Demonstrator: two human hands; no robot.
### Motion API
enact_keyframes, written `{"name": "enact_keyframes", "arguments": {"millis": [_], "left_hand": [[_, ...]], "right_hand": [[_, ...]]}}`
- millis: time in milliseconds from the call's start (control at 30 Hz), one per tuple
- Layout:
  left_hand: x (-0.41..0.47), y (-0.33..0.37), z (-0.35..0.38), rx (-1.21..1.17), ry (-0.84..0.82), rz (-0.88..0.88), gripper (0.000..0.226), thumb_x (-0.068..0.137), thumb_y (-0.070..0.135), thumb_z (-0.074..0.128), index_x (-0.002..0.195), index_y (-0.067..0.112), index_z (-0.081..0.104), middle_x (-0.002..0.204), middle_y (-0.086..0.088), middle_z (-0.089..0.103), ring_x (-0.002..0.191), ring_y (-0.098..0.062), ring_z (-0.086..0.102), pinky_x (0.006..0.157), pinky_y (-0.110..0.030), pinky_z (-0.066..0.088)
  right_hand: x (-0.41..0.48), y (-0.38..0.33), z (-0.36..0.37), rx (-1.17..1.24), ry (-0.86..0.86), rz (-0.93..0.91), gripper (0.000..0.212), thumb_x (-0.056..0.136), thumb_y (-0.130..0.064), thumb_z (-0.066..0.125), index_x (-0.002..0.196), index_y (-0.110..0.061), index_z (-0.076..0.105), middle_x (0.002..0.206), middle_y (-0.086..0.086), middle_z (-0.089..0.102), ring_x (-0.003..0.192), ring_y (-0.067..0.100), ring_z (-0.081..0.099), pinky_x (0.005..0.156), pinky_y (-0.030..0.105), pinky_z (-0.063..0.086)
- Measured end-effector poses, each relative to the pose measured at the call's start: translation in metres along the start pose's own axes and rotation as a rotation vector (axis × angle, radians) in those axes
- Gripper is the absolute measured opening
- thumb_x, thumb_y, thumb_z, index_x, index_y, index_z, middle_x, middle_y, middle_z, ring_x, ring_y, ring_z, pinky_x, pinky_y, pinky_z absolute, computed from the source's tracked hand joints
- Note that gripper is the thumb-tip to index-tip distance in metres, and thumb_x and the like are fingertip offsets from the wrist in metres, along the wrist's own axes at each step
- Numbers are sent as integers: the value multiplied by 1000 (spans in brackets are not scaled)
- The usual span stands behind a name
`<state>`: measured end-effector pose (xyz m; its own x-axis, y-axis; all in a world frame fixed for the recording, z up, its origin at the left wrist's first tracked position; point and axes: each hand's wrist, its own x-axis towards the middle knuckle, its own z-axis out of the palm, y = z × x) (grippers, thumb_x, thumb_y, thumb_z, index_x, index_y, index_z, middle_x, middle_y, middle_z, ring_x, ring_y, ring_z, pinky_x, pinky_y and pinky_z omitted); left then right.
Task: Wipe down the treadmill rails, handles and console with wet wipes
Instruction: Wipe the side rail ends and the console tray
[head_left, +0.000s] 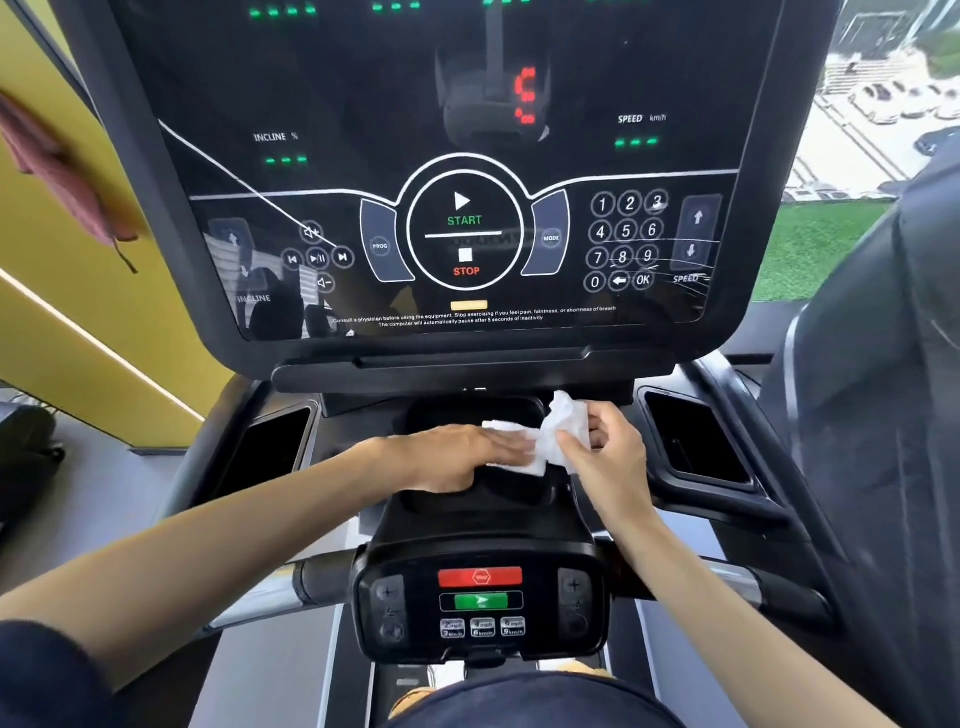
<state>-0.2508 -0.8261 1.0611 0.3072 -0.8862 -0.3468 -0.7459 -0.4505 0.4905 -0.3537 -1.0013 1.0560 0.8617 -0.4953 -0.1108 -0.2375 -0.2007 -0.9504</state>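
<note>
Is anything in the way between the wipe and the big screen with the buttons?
No, nothing I can see. The right hand pinches the wipe, the left hand presses it flat, just below the screen; only the screen's own ledge lies between.

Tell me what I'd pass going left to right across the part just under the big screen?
Left side pocket → left hand → wet wipe → right hand → right side pocket.
</note>
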Motion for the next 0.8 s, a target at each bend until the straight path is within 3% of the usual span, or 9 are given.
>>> {"name": "enact_keyframes", "arguments": {"millis": [133, 267, 400, 467, 533, 567, 633, 700, 800], "left_hand": [[-2, 7, -2, 11, -74, 23, 89, 69, -26, 34, 144, 20, 41, 155, 11, 25, 143, -1, 17, 118, -25, 18], [-17, -18, -14, 103, 47, -76, 89, 70, -23, 35, 148, 20, 33, 157, 11, 18, 144, -4, 14, 100, 3, 8], [-55, -31, -16, 257, 70, -154, 82, 80, -16, 35, 151, 25, 25, 158, 12, 13, 145, -6, 14, 109, -13, 17], [-76, -29, -14, 262, -14, -158, 83, 79, -15, 39, 148, 31, 31, 156, 17, 16, 143, -1, 17, 111, -21, 23], [-89, -22, -10, 195, -137, -97, 79, 77, -15, 45, 143, 30, 43, 153, 20, 23, 141, 4, 19, 116, -26, 16], [-92, -17, -9, 189, -190, -75, 77, 77, -14, 47, 142, 29, 44, 153, 20, 24, 141, 5, 19, 116, -25, 12], [-88, -18, -13, 233, -192, -80, 81, 77, -15, 44, 144, 30, 41, 153, 22, 23, 142, 1, 20, 112, -23, 21], [-76, -30, -20, 290, -82, -128, 84, 78, -16, 41, 146, 32, 34, 155, 19, 19, 143, -3, 20, 99, -15, 27], [-71, -44, -23, 368, 67, -172, 76, 85, -11, 42, 149, 28, 29, 157, 14, 16, 144, -5, 17, 96, -7, 16]], "right_hand": [[0, -1, 0, -16, -12, -17, 27, 81, -8, 65, 92, -32, 58, 84, 2, 67, 79, 16, 62, 70, 26, 51], [0, 0, 0, -20, -23, -28, 31, 80, -7, 65, 90, -35, 58, 85, 1, 68, 79, 16, 63, 68, 23, 51], [1, 2, 1, -9, -59, -15, 26, 80, -8, 65, 95, -30, 62, 87, 0, 68, 83, 17, 64, 68, 24, 52], [1, 2, 3, -6, -82, -8, 24, 81, -9, 65, 100, -24, 64, 88, -1, 69, 85, 16, 65, 68, 24, 53], [1, 2, 4, -2, -101, -4, 25, 80, -10, 66, 100, -25, 64, 89, -2, 69, 84, 15, 65, 69, 27, 55], [0, 2, 5, -1, -106, -3, 25, 80, -10, 66, 99, -26, 64, 88, -2, 69, 84, 16, 65, 70, 29, 55], [1, 2, 5, 0, -103, -4, 25, 79, -10, 66, 97, -27, 64, 87, -1, 70, 83, 18, 66, 70, 32, 56], [1, 3, 4, -9, -101, -1, 25, 79, -10, 67, 97, -28, 63, 87, 0, 70, 84, 19, 66, 71, 32, 56], [1, 4, 4, -12, -91, 9, 24, 80, -11, 67, 98, -27, 63, 87, -1, 69, 83, 17, 66, 72, 34, 57]]}}
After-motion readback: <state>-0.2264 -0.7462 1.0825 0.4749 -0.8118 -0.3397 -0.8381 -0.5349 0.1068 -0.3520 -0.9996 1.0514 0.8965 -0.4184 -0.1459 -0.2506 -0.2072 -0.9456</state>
